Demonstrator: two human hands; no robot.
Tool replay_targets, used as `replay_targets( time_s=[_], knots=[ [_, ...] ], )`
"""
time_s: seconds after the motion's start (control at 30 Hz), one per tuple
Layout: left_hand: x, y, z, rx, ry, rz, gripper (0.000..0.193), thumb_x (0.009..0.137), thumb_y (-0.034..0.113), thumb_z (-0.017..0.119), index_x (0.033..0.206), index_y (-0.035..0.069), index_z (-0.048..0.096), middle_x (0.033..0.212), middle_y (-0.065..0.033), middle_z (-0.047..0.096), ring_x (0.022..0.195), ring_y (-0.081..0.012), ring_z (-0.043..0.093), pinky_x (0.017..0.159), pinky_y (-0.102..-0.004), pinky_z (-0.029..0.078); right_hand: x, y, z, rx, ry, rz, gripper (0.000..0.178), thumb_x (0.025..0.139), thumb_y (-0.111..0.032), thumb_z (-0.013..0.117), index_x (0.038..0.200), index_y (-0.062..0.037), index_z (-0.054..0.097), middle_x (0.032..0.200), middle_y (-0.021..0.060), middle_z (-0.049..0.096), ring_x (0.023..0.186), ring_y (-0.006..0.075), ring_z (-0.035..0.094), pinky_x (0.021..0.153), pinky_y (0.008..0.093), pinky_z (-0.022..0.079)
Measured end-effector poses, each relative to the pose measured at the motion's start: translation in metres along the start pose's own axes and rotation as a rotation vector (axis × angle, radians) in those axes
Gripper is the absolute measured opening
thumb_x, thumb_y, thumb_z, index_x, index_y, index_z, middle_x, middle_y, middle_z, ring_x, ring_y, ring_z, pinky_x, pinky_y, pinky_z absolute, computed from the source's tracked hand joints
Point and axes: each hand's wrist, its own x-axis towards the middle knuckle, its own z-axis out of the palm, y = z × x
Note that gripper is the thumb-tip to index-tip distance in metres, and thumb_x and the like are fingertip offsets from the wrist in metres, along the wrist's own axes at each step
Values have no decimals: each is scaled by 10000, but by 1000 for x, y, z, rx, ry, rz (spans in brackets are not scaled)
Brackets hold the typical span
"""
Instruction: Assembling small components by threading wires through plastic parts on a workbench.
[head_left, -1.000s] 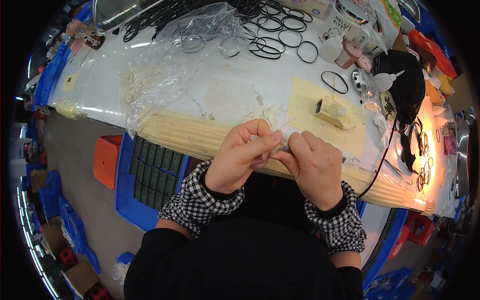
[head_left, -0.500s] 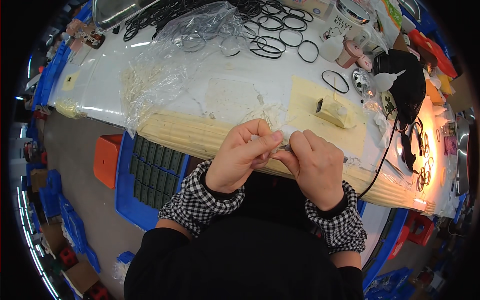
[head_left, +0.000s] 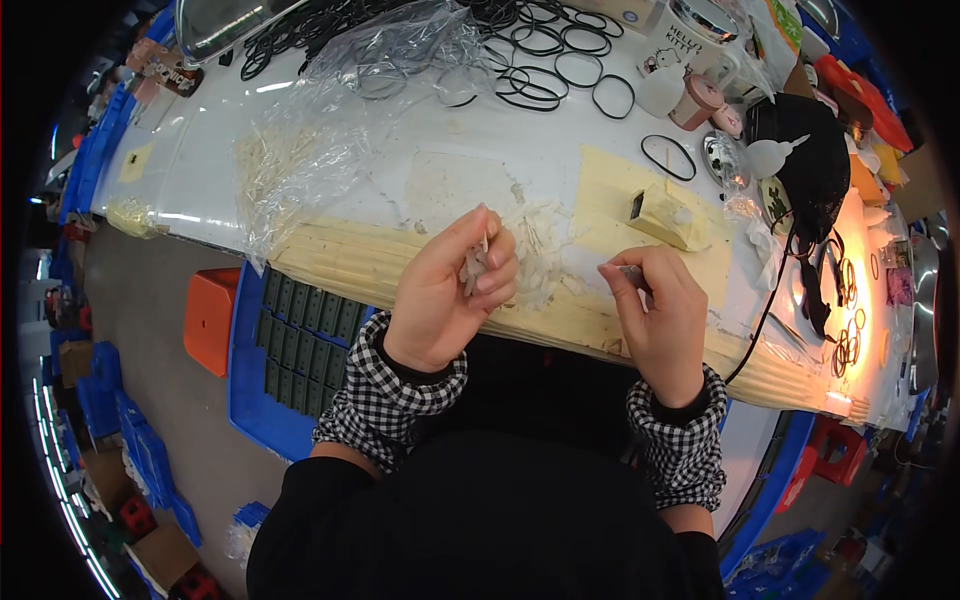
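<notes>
you pulled your hands apart over the table edge (head_left: 560, 315), your left hand (head_left: 450, 295) closed on a small bundle of clear slivers (head_left: 474, 266) and your right hand (head_left: 655, 305) pinching one thin piece (head_left: 630, 271), so one looked separated.

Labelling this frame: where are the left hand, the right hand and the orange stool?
left hand (head_left: 440, 295), head view, back of the hand.
right hand (head_left: 660, 320), head view, back of the hand.
orange stool (head_left: 208, 320), head view, middle of its top.
</notes>
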Motion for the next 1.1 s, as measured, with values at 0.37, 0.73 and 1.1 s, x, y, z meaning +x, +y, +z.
replay_targets(
  time_s=[0.37,0.73,1.1],
  knots=[
    [-1,-2,-4,26,122,69,242,969,234,491,1037,13,563,898,-49,588,770,-101,547,635,-210,450,-11,2,15,-86,-164,-58,124,770,-38,654,876,-60,593,830,62,564,639,257,580,543,333,458],
    [-2,-22,17,218,-31,-78,183,964,215,511,949,43,572,739,39,498,580,-19,348,529,-174,306,1,-24,12,60,189,-359,128,729,5,695,800,-32,596,733,74,615,578,220,605,502,281,463],
    [1,-17,7,178,-117,-125,267,973,274,496,814,59,510,749,28,490,507,-7,280,472,-160,259,0,-21,2,-16,-99,-220,307,822,-343,662,796,-66,535,679,46,521,549,213,545,465,300,416]
  ],
)
